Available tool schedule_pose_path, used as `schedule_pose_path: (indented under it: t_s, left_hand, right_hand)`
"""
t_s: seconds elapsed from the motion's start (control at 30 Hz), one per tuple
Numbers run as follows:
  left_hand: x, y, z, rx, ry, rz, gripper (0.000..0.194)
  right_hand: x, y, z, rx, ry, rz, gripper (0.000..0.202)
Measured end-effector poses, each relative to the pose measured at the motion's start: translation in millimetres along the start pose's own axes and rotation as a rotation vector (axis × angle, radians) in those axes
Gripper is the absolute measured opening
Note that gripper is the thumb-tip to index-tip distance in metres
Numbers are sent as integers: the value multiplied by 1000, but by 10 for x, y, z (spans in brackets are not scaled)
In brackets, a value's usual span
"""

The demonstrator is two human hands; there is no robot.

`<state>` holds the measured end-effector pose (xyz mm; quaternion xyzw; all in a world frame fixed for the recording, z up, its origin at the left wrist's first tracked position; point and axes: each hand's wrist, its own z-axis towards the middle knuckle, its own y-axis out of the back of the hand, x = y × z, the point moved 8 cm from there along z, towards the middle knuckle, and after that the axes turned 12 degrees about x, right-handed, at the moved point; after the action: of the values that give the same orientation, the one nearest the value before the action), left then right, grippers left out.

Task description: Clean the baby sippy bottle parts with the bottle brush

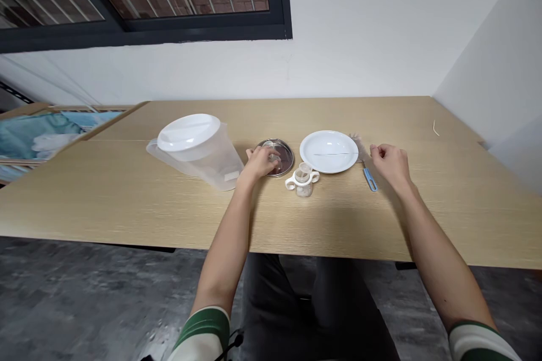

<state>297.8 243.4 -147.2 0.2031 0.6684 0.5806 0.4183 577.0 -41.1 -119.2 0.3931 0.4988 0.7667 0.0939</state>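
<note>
My left hand [261, 162] reaches over a round metal tray [289, 163], its fingers curled round a small clear piece [273, 152] whose shape is mostly hidden. Just right of the tray a small clear bottle with two white handles [303, 181] stands upright. Behind it lies a white oval plate [329, 144] with a thin dark line across it. My right hand [390, 164] is a loose fist at the plate's right; anything inside it is hidden. Between that fist and the plate lies a bristled brush with a blue handle [370, 179].
A large translucent pitcher with a white lid [190, 135] stands tilted-looking left of my left hand. A thin pale strip [436, 128] lies at the far right of the wooden table [161, 208]. Beyond the left edge is a wooden crib-like frame with blue cloth [42, 130].
</note>
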Motion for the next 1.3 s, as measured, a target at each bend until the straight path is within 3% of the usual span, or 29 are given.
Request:
schedule_pose_path:
  t_s: [0.17,0.27,0.43,0.73,1.03,1.3]
  left_hand:
    - [54,289,-100,-239,26,-149,33]
    - [89,359,-138,-310,54,-191,31]
    - [216,227,-78,-217,173,-182,28]
    - [322,99,-41,-106,230,-108,32]
    - [288,52,-45,-5,254,60,45]
    - [226,48,-74,26,289,114,39]
  right_hand:
    - [13,13,-2,-4,-6,5,40]
    - [12,6,0,4,-3,2,40]
    - [8,9,-1,3,-2,-10,40]
    - [29,18,-7,3,4,-36,40]
    - [36,15,-13,6,10,-45,41]
    - [50,23,-23,1,15,-34,41]
